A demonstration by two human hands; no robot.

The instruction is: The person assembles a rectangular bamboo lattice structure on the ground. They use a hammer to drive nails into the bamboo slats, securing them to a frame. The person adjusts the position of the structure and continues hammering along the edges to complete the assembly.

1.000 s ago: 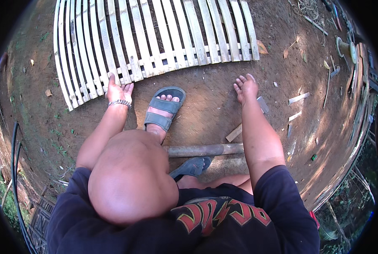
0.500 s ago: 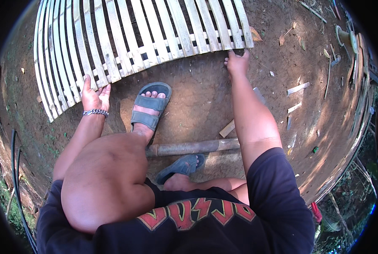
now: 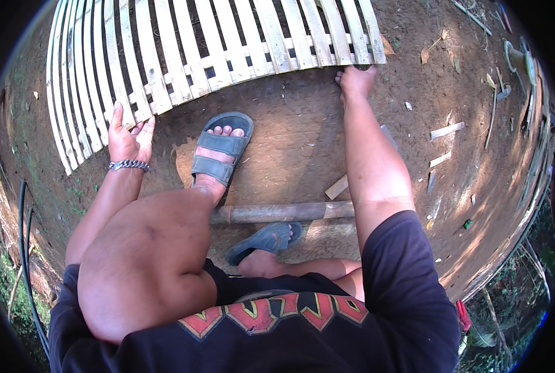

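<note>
A curved panel of pale slats point(image 3: 276, 43), apparently split bamboo, fills the top of the view, its narrow gaps showing dark ground. Its near edge bows away from me, with a crosspiece running under the slats. My left hand point(image 3: 128, 142), wearing a chain bracelet, grips this edge toward the left end, thumb on top and fingers curled below. At the right corner, my right hand point(image 3: 355, 82) is closed on the edge. Some of its fingers are hidden under the slats. The panel's far side runs out of view.
Between my feet lies a round pole point(image 3: 283, 212). My sandaled foot point(image 3: 221, 149) stands close to the panel. Wood scraps point(image 3: 446, 130) and a small wooden piece point(image 3: 336, 186) lie to the right on brown soil. Black hoses point(image 3: 22, 248) run along the left rim.
Both hands keep their hold on the panel. Its near edge sits slightly farther up in the view, and its two near corners appear a little wider apart. The view has shifted slightly too.
</note>
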